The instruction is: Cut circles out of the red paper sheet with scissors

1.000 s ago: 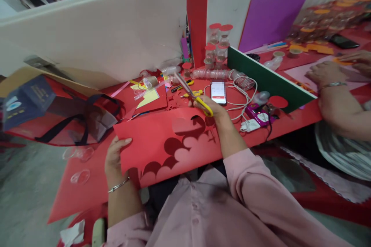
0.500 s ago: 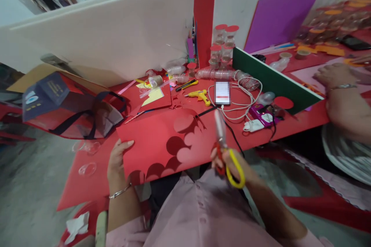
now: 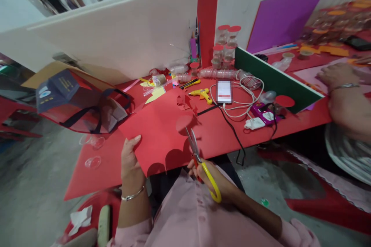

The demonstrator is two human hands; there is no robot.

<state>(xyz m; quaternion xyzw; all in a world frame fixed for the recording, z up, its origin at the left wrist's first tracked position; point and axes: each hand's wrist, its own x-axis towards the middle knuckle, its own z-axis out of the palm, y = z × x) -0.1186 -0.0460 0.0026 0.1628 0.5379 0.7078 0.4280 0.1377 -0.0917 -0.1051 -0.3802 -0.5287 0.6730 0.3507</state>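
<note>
My left hand (image 3: 130, 158) grips the near left edge of a red paper sheet (image 3: 156, 131) with scalloped cut-outs along its near edge. The sheet is tilted up from the red table (image 3: 95, 170). My right hand (image 3: 211, 179) is closed in the yellow and red handles of a pair of scissors (image 3: 199, 164). The blades point away from me and sit at the sheet's near right edge, slightly apart. A yellow glue gun (image 3: 201, 94) and a phone (image 3: 224, 92) on a white cable lie beyond the sheet.
A white board (image 3: 116, 38) stands behind the table, a green board (image 3: 275, 81) to the right. A red bag (image 3: 84, 104) lies at the left. Lidded plastic jars (image 3: 224, 44) stand at the back. Another person's arm (image 3: 344, 92) rests at the right edge.
My right hand brought the scissors from the far side of the table back toward me, to the sheet's near edge. My left hand turned the red sheet and shifted it left.
</note>
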